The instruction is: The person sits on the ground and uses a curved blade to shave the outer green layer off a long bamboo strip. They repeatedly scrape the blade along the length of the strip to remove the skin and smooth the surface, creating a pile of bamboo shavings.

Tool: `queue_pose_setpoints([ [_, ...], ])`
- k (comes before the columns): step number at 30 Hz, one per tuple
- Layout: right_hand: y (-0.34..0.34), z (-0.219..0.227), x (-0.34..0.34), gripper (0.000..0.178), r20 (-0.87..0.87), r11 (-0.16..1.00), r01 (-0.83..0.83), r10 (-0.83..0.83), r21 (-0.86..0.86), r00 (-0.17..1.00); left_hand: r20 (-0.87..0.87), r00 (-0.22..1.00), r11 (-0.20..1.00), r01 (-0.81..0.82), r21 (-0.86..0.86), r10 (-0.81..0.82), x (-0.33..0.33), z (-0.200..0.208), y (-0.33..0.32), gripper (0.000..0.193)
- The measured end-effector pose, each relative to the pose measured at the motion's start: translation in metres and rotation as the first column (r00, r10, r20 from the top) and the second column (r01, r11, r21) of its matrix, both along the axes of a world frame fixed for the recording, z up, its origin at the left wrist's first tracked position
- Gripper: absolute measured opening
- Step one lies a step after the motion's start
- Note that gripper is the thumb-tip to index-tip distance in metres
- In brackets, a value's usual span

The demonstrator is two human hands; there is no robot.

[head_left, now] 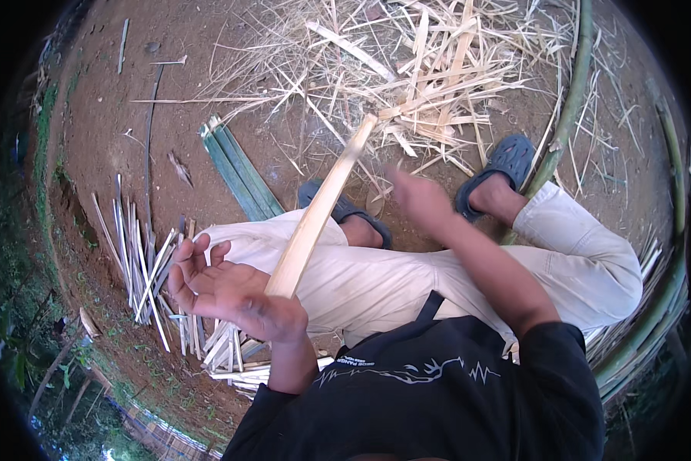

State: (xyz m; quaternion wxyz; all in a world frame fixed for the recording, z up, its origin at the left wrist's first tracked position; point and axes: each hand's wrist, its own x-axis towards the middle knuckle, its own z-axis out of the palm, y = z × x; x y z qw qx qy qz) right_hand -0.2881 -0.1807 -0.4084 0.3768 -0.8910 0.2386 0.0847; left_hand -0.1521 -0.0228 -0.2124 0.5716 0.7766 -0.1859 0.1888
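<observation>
A pale split bamboo strip (314, 223) slants up across my lap, its far end pointing at the shavings. The strip's near end meets the heel of my left hand (234, 296), which is turned palm up with its fingers apart and loosely bent. To the right of the strip is my right hand (424, 201), smeared by motion. Its fingers cannot be made out, nor whether anything is in them. A dark blurred patch lies across the strip near its far end; what it is I cannot tell.
Bamboo shavings (445, 73) cover the ground ahead. Green split bamboo pieces (241, 173) lie left of my feet in dark clogs (510, 161). Thin sticks (138, 261) are heaped on the left. A long green bamboo pole (576, 92) runs along the right.
</observation>
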Motion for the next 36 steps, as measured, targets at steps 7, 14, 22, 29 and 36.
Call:
queue_pose_setpoints([
  [7, 0.017, 0.077, 0.015, 0.017, 0.447, 0.975, -0.218, 0.208, -0.030, 0.870, -0.233, 0.931, 0.932, 0.205, -0.300, -0.280, -0.003, -0.001, 0.004, 0.047],
  [14, -0.026, -0.018, 0.008, 0.016, -0.170, 0.998, -0.013, 0.002, -0.062, 0.985, -0.303, 0.812, 0.862, 0.425, -0.277, -0.498, -0.007, 0.009, -0.006, 0.042],
  [22, -0.036, -0.050, 0.008, 0.027, -0.129, 0.999, 0.039, -0.041, -0.020, 0.991, -0.398, 0.568, 0.693, 0.606, -0.392, -0.721, 0.003, 0.010, -0.003, 0.046],
  [29, -0.023, -0.054, 0.013, 0.033, -0.288, 0.946, 0.282, -0.228, 0.162, 0.930, -0.354, 0.603, 0.684, 0.498, -0.533, -0.715, 0.001, 0.012, -0.012, 0.047],
  [36, -0.016, -0.046, 0.008, 0.034, -0.225, 0.886, 0.388, -0.336, 0.252, 0.914, -0.201, 0.612, 0.563, 0.482, -0.671, -0.765, 0.009, 0.033, -0.034, 0.046],
])
